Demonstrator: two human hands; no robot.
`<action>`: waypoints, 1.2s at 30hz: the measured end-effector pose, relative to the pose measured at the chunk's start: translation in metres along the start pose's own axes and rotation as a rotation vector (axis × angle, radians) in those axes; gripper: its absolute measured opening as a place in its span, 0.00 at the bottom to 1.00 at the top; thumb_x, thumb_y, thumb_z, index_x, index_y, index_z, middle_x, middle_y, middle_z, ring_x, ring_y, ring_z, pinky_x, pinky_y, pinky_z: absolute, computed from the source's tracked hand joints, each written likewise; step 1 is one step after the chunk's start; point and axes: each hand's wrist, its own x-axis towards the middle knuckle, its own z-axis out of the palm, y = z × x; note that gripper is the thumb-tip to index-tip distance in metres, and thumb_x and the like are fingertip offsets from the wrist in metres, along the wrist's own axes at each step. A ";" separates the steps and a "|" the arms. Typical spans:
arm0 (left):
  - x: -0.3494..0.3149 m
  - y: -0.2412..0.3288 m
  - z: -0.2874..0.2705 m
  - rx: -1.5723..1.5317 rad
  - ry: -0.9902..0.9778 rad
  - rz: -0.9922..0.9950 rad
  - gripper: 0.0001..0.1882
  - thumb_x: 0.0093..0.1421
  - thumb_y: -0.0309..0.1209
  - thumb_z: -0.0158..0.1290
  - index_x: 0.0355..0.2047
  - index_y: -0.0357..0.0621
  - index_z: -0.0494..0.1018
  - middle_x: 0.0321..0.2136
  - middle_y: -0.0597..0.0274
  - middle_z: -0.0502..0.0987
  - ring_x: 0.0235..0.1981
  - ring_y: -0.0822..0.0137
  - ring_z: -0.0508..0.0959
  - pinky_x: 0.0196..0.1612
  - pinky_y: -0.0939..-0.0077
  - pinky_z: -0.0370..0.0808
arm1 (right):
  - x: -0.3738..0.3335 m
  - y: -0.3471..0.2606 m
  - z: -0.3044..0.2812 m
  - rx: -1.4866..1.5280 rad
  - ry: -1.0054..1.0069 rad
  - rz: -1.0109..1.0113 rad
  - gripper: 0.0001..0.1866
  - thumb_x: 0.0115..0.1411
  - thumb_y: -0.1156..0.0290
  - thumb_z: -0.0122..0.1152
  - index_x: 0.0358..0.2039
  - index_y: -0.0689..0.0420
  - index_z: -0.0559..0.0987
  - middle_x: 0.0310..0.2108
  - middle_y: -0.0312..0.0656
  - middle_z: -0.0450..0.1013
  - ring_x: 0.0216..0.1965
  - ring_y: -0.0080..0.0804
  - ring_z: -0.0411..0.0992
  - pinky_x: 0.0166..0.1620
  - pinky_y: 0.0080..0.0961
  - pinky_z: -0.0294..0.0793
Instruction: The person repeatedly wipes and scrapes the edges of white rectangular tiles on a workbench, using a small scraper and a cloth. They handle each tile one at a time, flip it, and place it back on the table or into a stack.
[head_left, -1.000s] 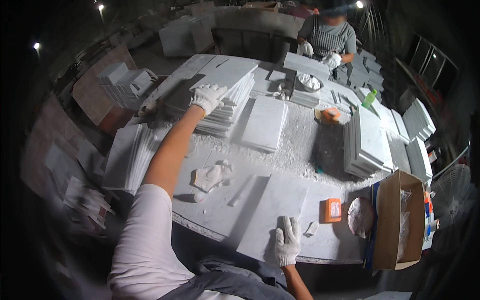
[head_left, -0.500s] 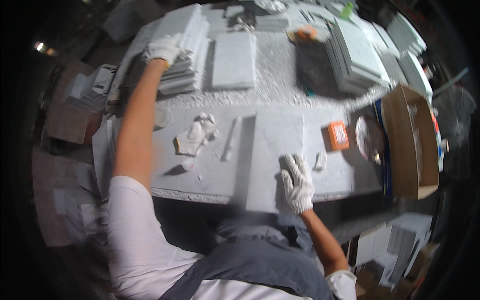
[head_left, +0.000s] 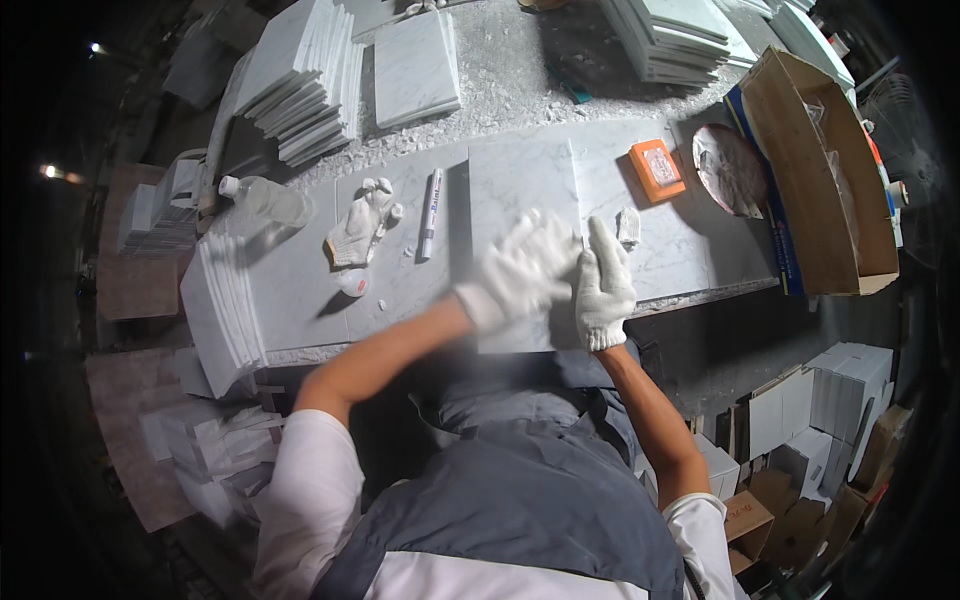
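Observation:
A grey-white marble tile (head_left: pixel 522 180) lies in front of me at the bench's near side, jutting slightly past the front edge. Over its right half my left hand (head_left: pixel 525 268), in a white knit glove, is blurred by motion; its fingers look stretched out and I see nothing held. Beside it, along the tile's right edge, rests my right hand (head_left: pixel 605 290), gloved too, with straight fingers pointing away from me and nothing in them. A small white crumpled piece (head_left: pixel 628 227) lies just right of those fingertips. An orange box (head_left: pixel 656 170) sits farther to the right.
Left of the tile are a white marker (head_left: pixel 432 213), a loose glove (head_left: pixel 358 228), a small round-topped item (head_left: pixel 351 284) and a clear bottle (head_left: pixel 268 200). Tile stacks stand at far left (head_left: pixel 305 85) and far right (head_left: pixel 665 40). An open cardboard box (head_left: pixel 805 170) stands at right beside a round foil-like dish (head_left: pixel 728 170).
My left hand has come back from the far-left tile stack to the tile in front of me. My right hand has turned more onto its side. The view has tilted nearer.

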 end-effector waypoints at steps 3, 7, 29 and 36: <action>0.004 0.027 0.000 -0.163 -0.001 0.016 0.41 0.71 0.63 0.31 0.74 0.49 0.57 0.75 0.51 0.57 0.77 0.51 0.52 0.78 0.51 0.40 | -0.020 0.007 -0.010 0.156 0.079 0.116 0.20 0.71 0.81 0.52 0.62 0.66 0.76 0.59 0.50 0.76 0.57 0.37 0.77 0.61 0.31 0.76; 0.056 -0.024 0.012 -0.114 -0.185 -0.077 0.42 0.69 0.64 0.32 0.72 0.48 0.60 0.72 0.41 0.58 0.75 0.46 0.54 0.77 0.52 0.47 | -0.064 0.018 -0.060 0.145 -0.058 0.150 0.19 0.73 0.80 0.51 0.62 0.68 0.74 0.61 0.50 0.74 0.58 0.36 0.76 0.63 0.32 0.75; -0.128 0.114 -0.009 -0.914 0.205 -0.321 0.16 0.63 0.35 0.58 0.46 0.38 0.78 0.42 0.53 0.80 0.45 0.51 0.81 0.53 0.63 0.79 | -0.110 0.044 -0.088 0.287 -0.285 0.566 0.21 0.75 0.71 0.53 0.66 0.61 0.74 0.55 0.44 0.78 0.47 0.28 0.79 0.53 0.27 0.82; -0.122 0.085 0.013 -0.621 0.636 -0.830 0.18 0.68 0.31 0.58 0.54 0.33 0.78 0.52 0.48 0.82 0.54 0.51 0.81 0.61 0.62 0.76 | -0.103 0.046 -0.094 0.365 -0.256 0.684 0.17 0.73 0.62 0.58 0.50 0.62 0.83 0.34 0.39 0.82 0.29 0.23 0.78 0.34 0.22 0.80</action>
